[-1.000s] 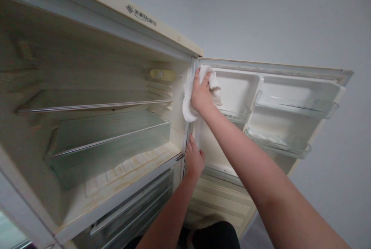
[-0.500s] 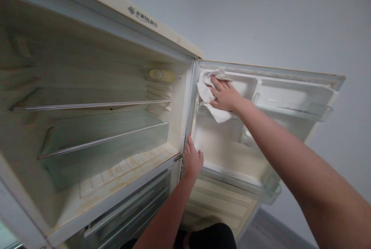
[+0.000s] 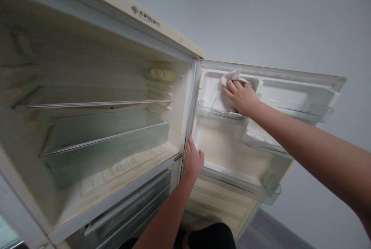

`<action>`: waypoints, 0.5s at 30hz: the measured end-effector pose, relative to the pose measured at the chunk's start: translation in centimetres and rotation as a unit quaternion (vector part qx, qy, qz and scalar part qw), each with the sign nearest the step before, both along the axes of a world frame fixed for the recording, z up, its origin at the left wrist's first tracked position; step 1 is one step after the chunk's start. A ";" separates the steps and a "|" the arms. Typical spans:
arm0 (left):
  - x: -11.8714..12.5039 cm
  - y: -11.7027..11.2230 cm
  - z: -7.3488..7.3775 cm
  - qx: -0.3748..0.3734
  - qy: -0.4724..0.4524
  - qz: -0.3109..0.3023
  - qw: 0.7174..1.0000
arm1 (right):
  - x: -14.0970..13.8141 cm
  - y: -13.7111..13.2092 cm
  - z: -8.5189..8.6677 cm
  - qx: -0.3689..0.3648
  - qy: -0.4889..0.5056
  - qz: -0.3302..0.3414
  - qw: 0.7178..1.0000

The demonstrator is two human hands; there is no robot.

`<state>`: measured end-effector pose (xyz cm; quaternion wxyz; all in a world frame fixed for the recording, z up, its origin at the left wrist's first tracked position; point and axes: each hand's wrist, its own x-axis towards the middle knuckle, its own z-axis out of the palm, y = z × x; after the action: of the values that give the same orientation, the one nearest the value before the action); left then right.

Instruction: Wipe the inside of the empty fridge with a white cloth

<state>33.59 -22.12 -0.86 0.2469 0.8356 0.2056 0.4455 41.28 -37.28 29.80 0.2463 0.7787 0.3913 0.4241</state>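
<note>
The left grip [image 3: 193, 160] comes nearest, set at the hinge-side edge of the open door [image 3: 218, 135], fingers stretched upward, thumb apart; no thing shows in its hold. Up and to the right, farther off, the right grip [image 3: 242, 96] is partly curled over a white cloth [image 3: 231, 76]. Its palm side is hidden, so I cannot tell how firmly it closes.

The cloth lies beneath those fingers and shows past their tips, up and to the left, in the door's upper compartment. The right hand is clearly nearer to it; the left is well apart, below. Though crumpled, the cloth seems to run longest up and down, across the line of the fingers, its top fold pointing toward the door's upper edge.

Just below the right grip is a clear rack [image 3: 222, 114]; behind both grips rises a pale wall [image 3: 275, 21].
</note>
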 end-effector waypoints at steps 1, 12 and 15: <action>0.0 0.0 0.0 0.000 0.002 0.001 1.000 | -0.2 0.1 -0.1 0.009 -0.004 -0.002 1.000; 0.0 -0.5 -0.1 0.004 -0.003 0.004 1.000 | -0.2 3.5 0.3 0.032 0.109 0.020 0.993; 0.0 -0.6 -0.2 0.006 -0.007 0.005 1.000 | -0.3 5.9 0.1 0.063 0.129 0.068 0.987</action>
<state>33.62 -22.67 -1.07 0.2410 0.8328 0.2054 0.4541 40.95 -31.34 29.95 0.1152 0.8126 0.4442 0.3594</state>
